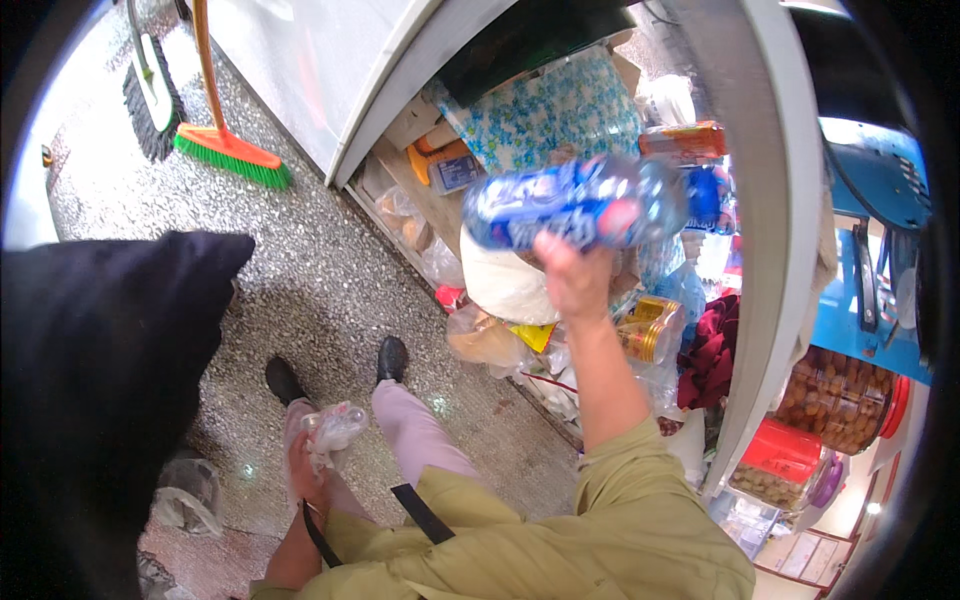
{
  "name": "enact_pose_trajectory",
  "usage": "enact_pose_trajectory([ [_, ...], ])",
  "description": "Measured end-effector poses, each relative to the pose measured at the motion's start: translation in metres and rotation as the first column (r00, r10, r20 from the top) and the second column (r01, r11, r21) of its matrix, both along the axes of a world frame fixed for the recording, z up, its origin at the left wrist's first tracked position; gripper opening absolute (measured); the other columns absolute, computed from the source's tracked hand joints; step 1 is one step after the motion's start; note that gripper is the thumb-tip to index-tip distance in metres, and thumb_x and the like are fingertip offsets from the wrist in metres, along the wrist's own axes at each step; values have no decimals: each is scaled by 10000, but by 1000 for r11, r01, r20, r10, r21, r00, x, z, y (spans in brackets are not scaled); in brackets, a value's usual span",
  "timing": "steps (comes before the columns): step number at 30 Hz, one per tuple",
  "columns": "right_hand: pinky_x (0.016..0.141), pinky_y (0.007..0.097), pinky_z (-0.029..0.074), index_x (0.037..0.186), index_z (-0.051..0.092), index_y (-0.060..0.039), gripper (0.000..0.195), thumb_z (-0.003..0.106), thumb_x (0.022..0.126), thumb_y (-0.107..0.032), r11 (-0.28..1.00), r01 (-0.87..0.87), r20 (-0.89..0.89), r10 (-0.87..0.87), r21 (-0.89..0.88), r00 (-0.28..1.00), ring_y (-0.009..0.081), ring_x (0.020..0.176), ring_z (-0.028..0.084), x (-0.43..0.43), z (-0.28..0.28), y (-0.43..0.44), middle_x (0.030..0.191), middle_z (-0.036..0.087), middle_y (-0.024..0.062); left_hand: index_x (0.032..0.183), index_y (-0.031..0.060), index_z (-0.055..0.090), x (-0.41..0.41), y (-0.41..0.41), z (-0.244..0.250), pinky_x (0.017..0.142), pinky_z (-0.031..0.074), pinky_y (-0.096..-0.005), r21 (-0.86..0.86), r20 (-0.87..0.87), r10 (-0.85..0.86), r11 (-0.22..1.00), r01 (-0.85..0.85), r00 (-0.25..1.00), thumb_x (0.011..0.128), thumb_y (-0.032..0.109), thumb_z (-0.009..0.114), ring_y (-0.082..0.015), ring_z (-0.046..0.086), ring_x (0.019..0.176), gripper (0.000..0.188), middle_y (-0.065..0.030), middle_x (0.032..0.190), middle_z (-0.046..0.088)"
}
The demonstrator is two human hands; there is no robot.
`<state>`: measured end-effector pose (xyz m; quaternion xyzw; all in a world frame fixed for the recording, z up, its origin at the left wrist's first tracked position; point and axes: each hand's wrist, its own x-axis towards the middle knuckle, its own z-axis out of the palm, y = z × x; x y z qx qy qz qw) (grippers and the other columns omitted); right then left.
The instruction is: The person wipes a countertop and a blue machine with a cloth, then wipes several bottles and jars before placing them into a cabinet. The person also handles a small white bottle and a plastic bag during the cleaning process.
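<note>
My right hand (pixel 576 281) is closed on a large plastic bottle (pixel 574 202) with a blue label, held sideways over an open, cluttered cabinet and blurred by motion. Low on the other side, in front of my legs, my left hand (pixel 306 454) holds a crumpled clear plastic bag (pixel 339 431). Beneath and behind the bottle lie a white rounded thing (pixel 506 289) and a blue flowered cloth (pixel 547 109). A second blue-labelled bottle (pixel 705 199) stands beyond the held one. Close to my right forearm is a clear jar with a gold lid (pixel 645 337).
Bagged items (pixel 487 341) crowd the cabinet's lower edge. A white frame (pixel 787 225) curves along its right side, with filled jars (pixel 840 397) beyond. A green-bristled broom (pixel 232 154) rests on the speckled floor. Black fabric (pixel 105 360) fills the left side; a clear bag (pixel 187 499) lies below.
</note>
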<state>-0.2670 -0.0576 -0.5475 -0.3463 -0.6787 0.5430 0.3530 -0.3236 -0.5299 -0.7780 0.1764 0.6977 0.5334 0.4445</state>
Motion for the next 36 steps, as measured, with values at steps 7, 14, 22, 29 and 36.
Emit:
enact_pose_trajectory([
  [7, 857, 337, 448, 1111, 541, -42, 530, 764, 642, -148, 983, -55, 221, 93, -173, 971, 188, 970, 549, 42, 7, -80, 1055, 565, 60, 1236, -3, 507, -10, 1, -2, 1032, 338, -360, -85, -112, 17, 996, -27, 994, 857, 194, 505, -293, 439, 1196, 427, -148, 1263, 460],
  [14, 824, 319, 464, 1078, 558, -41, 520, 796, 639, -185, 975, -13, 320, 85, -221, 943, 183, 934, 567, 90, 30, -131, 1029, 581, 71, 1161, 125, 623, -17, 19, 39, 993, 383, -375, -324, -469, -264, 939, 114, 843, 815, 132, 571, -310, 485, 1139, 350, -147, 1221, 518],
  [22, 751, 332, 490, 1024, 577, -67, 479, 811, 618, -164, 962, -64, 353, 159, -265, 922, 149, 841, 595, 126, 67, -166, 939, 614, 41, 1134, 96, 628, -44, 112, 109, 959, 399, -406, -78, -650, -179, 982, 169, 739, 830, 197, 557, -336, 499, 1108, 328, -159, 1156, 551],
  [29, 706, 329, 505, 987, 590, -54, 432, 806, 617, -116, 931, -79, 436, 240, -355, 867, 148, 781, 603, 147, 60, -180, 892, 623, 32, 1188, 36, 581, -67, 269, 211, 989, 380, -389, 372, -625, 205, 926, 57, 753, 919, 269, 498, -322, 481, 1168, 365, -163, 1258, 502],
  [36, 882, 347, 471, 1190, 465, -24, 662, 810, 636, -129, 862, -68, 329, 263, -502, 907, 195, 1017, 576, 166, 56, -173, 1118, 564, 92, 1171, 160, 604, -78, 403, 252, 918, 443, -413, 585, -751, 358, 750, 308, 555, 644, 118, 693, -341, 499, 1120, 537, -107, 1199, 552],
])
